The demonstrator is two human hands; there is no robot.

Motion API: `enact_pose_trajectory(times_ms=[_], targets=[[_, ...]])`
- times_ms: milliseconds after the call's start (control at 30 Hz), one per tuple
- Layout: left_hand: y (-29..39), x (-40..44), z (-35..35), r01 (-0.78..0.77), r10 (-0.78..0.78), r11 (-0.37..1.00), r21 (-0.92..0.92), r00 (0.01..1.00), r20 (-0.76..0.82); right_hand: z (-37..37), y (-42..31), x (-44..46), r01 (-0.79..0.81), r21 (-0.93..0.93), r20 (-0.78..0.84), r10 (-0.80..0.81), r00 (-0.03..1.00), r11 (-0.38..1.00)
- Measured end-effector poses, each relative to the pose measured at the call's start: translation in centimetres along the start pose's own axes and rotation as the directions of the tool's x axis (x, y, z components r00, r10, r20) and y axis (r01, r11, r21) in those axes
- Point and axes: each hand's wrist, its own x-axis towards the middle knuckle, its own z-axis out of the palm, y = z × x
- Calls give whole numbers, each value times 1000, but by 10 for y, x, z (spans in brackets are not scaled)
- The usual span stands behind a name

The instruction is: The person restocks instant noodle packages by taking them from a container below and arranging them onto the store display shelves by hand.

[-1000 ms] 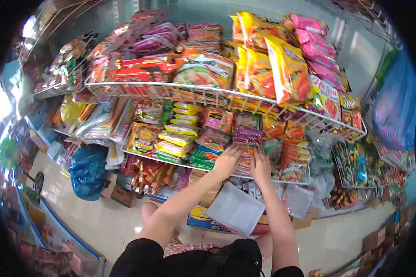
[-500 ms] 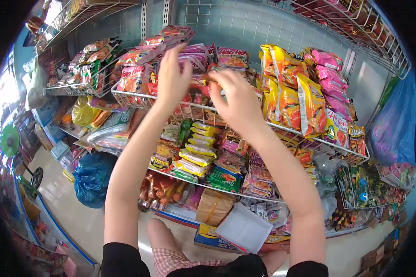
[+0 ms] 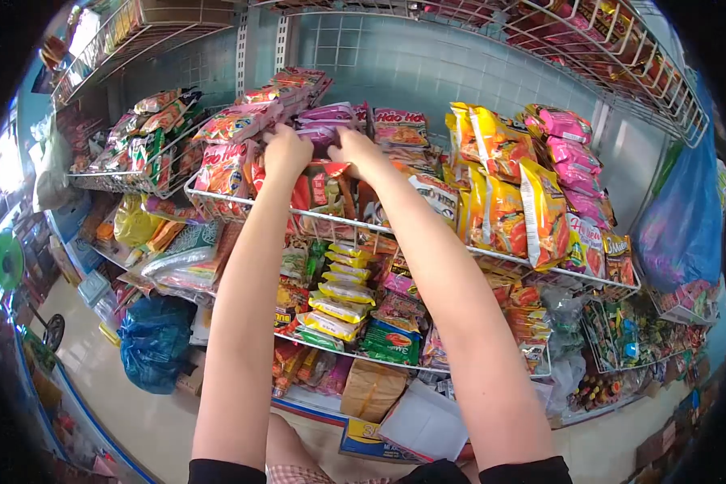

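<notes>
On the wire shelf, a stack of purple noodle packets (image 3: 324, 121) lies between my two hands. My left hand (image 3: 288, 153) is at its left side with curled fingers, next to the pink Hao Hao packets (image 3: 226, 165). My right hand (image 3: 355, 151) presses on the stack's right side, its fingertips partly hidden by the purple wrappers. Below my hands, red packets (image 3: 319, 187) stand along the front of the shelf. Behind my right hand are more pink Hao Hao packets (image 3: 401, 127).
Yellow noodle packets (image 3: 500, 194) and pink packets (image 3: 573, 161) fill the shelf's right side. A white wire rim (image 3: 339, 219) runs along its front. Below sit yellow-wrapped packs (image 3: 340, 298). A blue bag (image 3: 157, 343) stands on the floor at left. Wire racks (image 3: 637, 64) overhang at upper right.
Both hands have come down from above the shelf onto the purple packets. The right hand has moved left, and the gap between the hands has narrowed. The view has shifted slightly.
</notes>
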Motion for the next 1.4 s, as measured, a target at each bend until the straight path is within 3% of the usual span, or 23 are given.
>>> enact_pose_trajectory(times_ms=[100,133,200,233,300,467,533,567,633,700,733,800,867,933,967,1067,1133,1200,1267,1300,1333,1367,1400], targets=[[-5,0,-6,-38,41,999,-30,993,107,3,2,-1,-74,77,20,73,997,994],[-8,0,-6,-38,44,997,-62,995,88,1,6,2,-34,183,90,18,996,983],[-12,6,-4,-74,84,989,-132,994,74,0,8,-1,-48,158,107,31,994,986],[-16,10,-2,-56,69,986,-158,995,78,6,9,-2,-21,132,7,20,1000,991],[-17,9,0,-29,38,977,-211,998,41,5,8,-5,-21,155,1,21,1000,988],[-12,5,-11,-10,27,978,-206,997,76,2,5,-7,-24,196,-8,26,1000,980],[-14,5,-13,-122,109,930,-347,992,-56,-1,5,-5,-63,221,17,60,998,973],[-13,8,-13,-24,26,855,-519,1000,-4,-2,6,-6,-104,263,-3,108,994,959],[-11,10,-13,-97,104,779,-620,994,-26,-6,4,-5,-133,317,-115,178,977,939],[-6,10,-17,-172,219,568,-805,974,-53,-11,3,-6,-12,462,-235,135,963,887],[-1,8,-21,-170,218,568,-805,974,-52,-13,1,-6,52,505,-304,121,945,862],[11,2,-31,-386,338,458,-801,909,-244,-21,-7,-10,150,584,-416,136,899,798],[21,-5,-46,-464,345,475,-748,880,-327,-19,-5,-1,276,652,-517,148,843,706],[35,-21,-57,-555,357,476,-682,831,-427,-47,-24,-23,362,781,-504,171,846,509],[39,-25,-59,-485,334,425,-765,869,-365,-62,-32,-27,448,786,-550,149,822,425],[63,-51,-83,-528,321,290,-798,839,-439,-104,-41,-70,621,562,-678,-125,724,546],[87,-86,-106,-567,343,184,-803,803,-488,-141,-65,-133,505,492,-538,-209,817,709],[107,-128,-116,-584,327,145,-799,790,-518,-150,-55,-168,660,92,-654,-455,605,745],[115,-172,-107,-506,321,148,-850,837,-443,-153,-42,-217,683,68,-597,-518,612,727],[118,-198,-94,-431,281,69,-900,874,-397,-152,-32,-242,647,31,-565,-520,640,762],[117,-225,-81,-385,317,119,-915,888,-332,-148,-20,-268,612,-10,-531,-523,667,791],[121,-247,-70,-376,362,82,-923,874,-324,-141,-9,-294,575,-50,-520,-513,683,817],[122,-271,-58,-305,399,106,-946,885,-240,-133,-1,-322,472,-49,-503,-430,750,880]])
